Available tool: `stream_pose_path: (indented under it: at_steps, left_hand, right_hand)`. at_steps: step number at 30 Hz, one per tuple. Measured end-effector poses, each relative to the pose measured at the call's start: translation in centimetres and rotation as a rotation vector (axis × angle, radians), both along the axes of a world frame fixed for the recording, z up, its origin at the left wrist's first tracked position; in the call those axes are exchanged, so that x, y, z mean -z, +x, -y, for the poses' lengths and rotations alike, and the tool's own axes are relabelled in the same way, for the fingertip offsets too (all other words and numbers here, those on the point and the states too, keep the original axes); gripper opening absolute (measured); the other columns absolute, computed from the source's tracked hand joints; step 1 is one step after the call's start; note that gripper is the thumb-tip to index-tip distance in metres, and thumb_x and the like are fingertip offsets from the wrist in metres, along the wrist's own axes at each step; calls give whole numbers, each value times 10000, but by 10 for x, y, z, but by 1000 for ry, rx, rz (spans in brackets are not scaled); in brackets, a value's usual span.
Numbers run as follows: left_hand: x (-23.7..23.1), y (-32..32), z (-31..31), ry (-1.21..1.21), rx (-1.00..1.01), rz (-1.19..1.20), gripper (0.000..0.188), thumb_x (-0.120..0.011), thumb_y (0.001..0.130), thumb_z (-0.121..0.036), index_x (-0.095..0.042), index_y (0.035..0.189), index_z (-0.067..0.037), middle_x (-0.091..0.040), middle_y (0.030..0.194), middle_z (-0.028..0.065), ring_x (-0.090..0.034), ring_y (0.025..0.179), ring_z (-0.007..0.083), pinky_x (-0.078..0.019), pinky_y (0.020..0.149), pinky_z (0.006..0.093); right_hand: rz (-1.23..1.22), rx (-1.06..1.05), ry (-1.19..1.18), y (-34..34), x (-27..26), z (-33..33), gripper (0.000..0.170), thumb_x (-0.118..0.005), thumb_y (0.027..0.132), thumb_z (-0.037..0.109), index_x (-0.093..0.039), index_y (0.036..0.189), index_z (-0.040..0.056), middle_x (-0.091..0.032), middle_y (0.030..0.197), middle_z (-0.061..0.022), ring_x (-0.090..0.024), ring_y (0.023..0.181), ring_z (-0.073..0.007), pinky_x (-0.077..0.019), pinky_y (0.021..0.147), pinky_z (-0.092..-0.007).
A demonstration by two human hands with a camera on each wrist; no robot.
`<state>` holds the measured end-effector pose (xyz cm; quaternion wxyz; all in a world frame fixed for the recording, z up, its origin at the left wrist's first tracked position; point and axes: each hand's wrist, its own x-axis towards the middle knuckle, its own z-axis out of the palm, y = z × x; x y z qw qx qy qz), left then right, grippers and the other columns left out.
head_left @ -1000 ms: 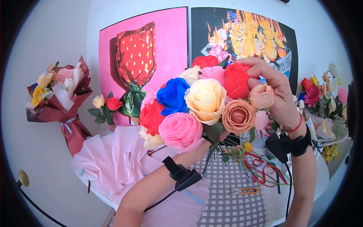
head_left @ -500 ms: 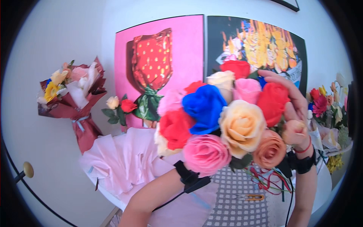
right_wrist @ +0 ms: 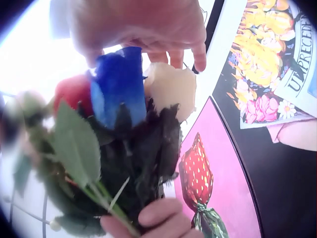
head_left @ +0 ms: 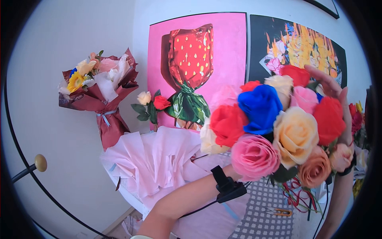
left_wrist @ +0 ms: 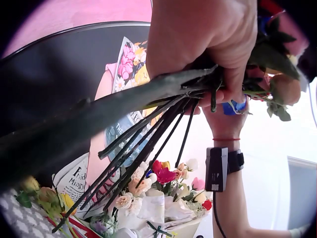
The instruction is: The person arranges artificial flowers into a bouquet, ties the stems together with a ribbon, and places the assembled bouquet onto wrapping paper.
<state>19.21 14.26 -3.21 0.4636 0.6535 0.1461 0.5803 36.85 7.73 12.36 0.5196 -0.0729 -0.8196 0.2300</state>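
A bouquet of mixed roses (head_left: pixel 295 137) in red, blue, cream, pink and brown is held up over the table. My left hand (left_wrist: pixel 203 39) grips its bundle of green stems (left_wrist: pixel 148 144) just below the heads; in the head view the flowers hide that hand. At the far right side my right hand (head_left: pixel 332 85) lies along the outer blooms with its fingers extended. In the right wrist view, the same hand is spread over the tops of a blue rose (right_wrist: pixel 119 89) and a cream rose (right_wrist: pixel 173 89).
Pink wrapping paper (head_left: pixel 159 159) covers the table's left part. Orange-handled thread snips (head_left: pixel 280 212) and red ribbons (head_left: pixel 298 195) lie on the grey patterned cloth (head_left: pixel 266 219). A wrapped bouquet (head_left: pixel 99 87) stands at left, with two paintings (head_left: pixel 230 44) behind.
The view has turned left, and the bouquet now sits further right in it. The right hand's fingers, bent at a red rose before, have straightened along the bouquet's side.
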Motion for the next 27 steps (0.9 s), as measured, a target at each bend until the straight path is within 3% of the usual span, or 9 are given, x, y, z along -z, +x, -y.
stream_pose_path:
  at_steps: [1, 2, 15, 17, 21, 23, 24, 26, 27]
  left_hand:
    - [7, -1, 4, 4, 4, -1, 177, -594, 825, -218, -538, 769, -60, -491, 669, -6, -458, 646, 83, -400, 647, 230]
    - [7, 1, 3, 7, 7, -3, 178, -594, 825, -219, -538, 770, -60, -491, 669, -7, -458, 646, 82, -399, 646, 230]
    - [-2, 9, -10, 28, 76, -33, 181, -595, 825, -223, -536, 775, -59, -486, 666, -9, -454, 642, 79, -392, 632, 227]
    - [-1, 4, -8, 33, 87, -35, 182, -595, 825, -224, -536, 775, -59, -485, 665, -9, -453, 642, 78, -391, 630, 227]
    - [2, -1, -6, 42, 116, -41, 183, -595, 825, -225, -535, 777, -59, -484, 664, -10, -452, 641, 77, -388, 626, 226]
    - [2, -1, -7, 47, 136, -48, 184, -595, 825, -226, -535, 778, -59, -483, 664, -10, -451, 640, 77, -387, 624, 226]
    - [0, 3, -11, 50, 146, -51, 184, -595, 825, -227, -534, 778, -59, -483, 664, -10, -451, 640, 76, -387, 623, 226]
    - [-7, 1, -14, 55, 166, -58, 185, -596, 825, -227, -534, 779, -59, -482, 663, -11, -450, 639, 76, -385, 621, 225]
    - [-10, -3, -15, 56, 176, -62, 185, -596, 825, -228, -534, 779, -59, -482, 663, -11, -450, 639, 76, -385, 620, 225]
  right_hand:
    - [39, -45, -4, -3, -3, 1, 786, -244, 837, 633, -359, 1266, -16, -352, 1317, -161, -277, 1251, -224, -223, 1032, -357]
    - [43, 104, 104, -10, -7, 14, 669, -354, 868, 538, -414, 1218, -29, -453, 1227, -142, -413, 1150, -234, -308, 987, -344]
    - [268, 205, 104, 3, -8, 25, 379, -491, 856, 210, -481, 1151, -28, -510, 1148, -110, -483, 1035, -156, -387, 894, -281]
    - [245, 285, -22, 7, -10, 22, 363, -543, 794, 115, -505, 1125, -31, -543, 1105, -102, -499, 1009, -146, -406, 865, -267]
    - [243, 206, -17, 13, -6, 14, 364, -540, 811, 132, -494, 1141, -14, -535, 1111, -102, -489, 1023, -140, -401, 871, -267]
    - [333, 278, 304, 21, -10, -3, 389, -448, 885, 201, -451, 1199, -28, -501, 1189, -122, -463, 1094, -208, -329, 945, -307]
    - [332, 279, 304, 19, -7, -5, 389, -448, 885, 201, -451, 1199, -28, -501, 1189, -122, -463, 1094, -208, -329, 945, -307]
    - [85, 19, -34, 17, 3, -9, 586, -404, 902, 408, -258, 1328, 33, -343, 1314, -143, -362, 1195, -238, -291, 993, -350]
    - [83, 19, -36, 20, 14, -14, 586, -404, 902, 408, -258, 1328, 33, -343, 1314, -143, -362, 1195, -238, -291, 993, -350]
